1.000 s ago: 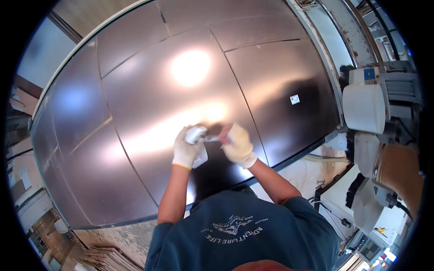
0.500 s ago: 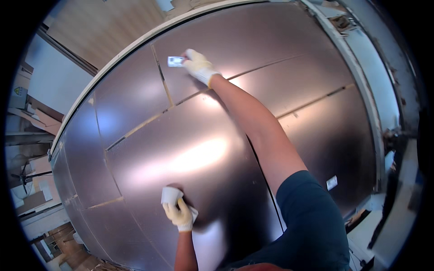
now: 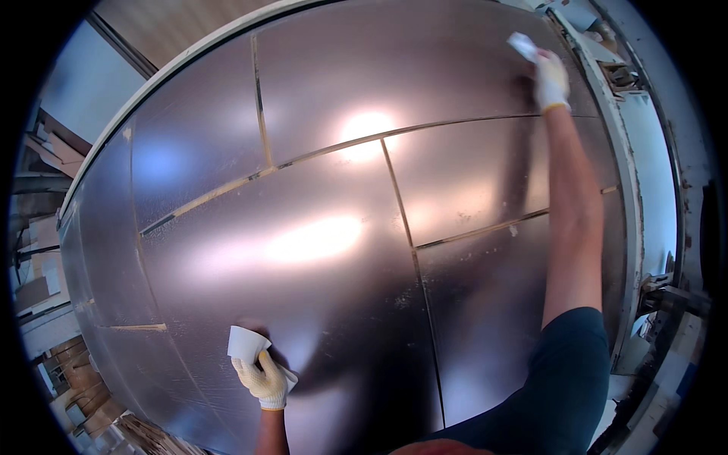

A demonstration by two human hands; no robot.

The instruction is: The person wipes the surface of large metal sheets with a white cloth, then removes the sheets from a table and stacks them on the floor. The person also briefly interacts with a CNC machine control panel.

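Observation:
My left hand (image 3: 263, 381), in a white knit glove, is closed round a curled white paper strip (image 3: 249, 343), whose tail shows below the palm. It is low and left of centre over a large glossy brown-grey panel surface (image 3: 318, 292). Far to the right, my right hand (image 3: 551, 80), gloved alike, reaches out at arm's length. Its fingers pinch a small white label (image 3: 523, 46) by one end, near the panel's far right corner. Motion blurs the label, and I cannot tell whether it touches the surface.
Narrow seams (image 3: 397, 189) divide the panel surface into rectangles. A pale raised rim (image 3: 163, 70) bounds its far left side, and a light frame (image 3: 626, 189) runs along the right. Boards and scraps (image 3: 83, 379) lie beyond the left edge.
My right hand has swept far to the right with the label. My left hand appears slightly lower and left, still holding the strip. The whole view has shifted.

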